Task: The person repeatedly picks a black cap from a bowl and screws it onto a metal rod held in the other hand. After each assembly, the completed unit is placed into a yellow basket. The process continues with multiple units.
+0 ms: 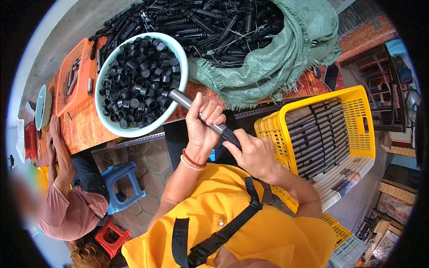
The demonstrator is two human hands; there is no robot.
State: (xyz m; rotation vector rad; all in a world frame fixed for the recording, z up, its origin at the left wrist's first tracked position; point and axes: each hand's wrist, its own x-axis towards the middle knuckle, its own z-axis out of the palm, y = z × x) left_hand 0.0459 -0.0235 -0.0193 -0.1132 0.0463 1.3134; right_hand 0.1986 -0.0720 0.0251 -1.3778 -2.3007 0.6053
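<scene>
A grey metal tube (181,98) with black ends slants across the middle of the view. My left hand (203,117) is closed around its shaft, and my right hand (255,155) grips the black lower end (231,138). The tube's upper tip overlaps the edge of a pale blue basin (184,62) full of small black plastic caps (138,82). To the right of my hands, a yellow crate (367,96) holds stacked rows of similar grey tubes (318,138), with newspaper along its near side.
Black plastic parts (223,29) lie heaped in a green woven sack (304,49) behind the basin. An orange basket (65,100) with a few tubes stands left on the table (82,129). A co-worker (71,205) sits at left by a blue stool (120,187) and a red stool (111,236).
</scene>
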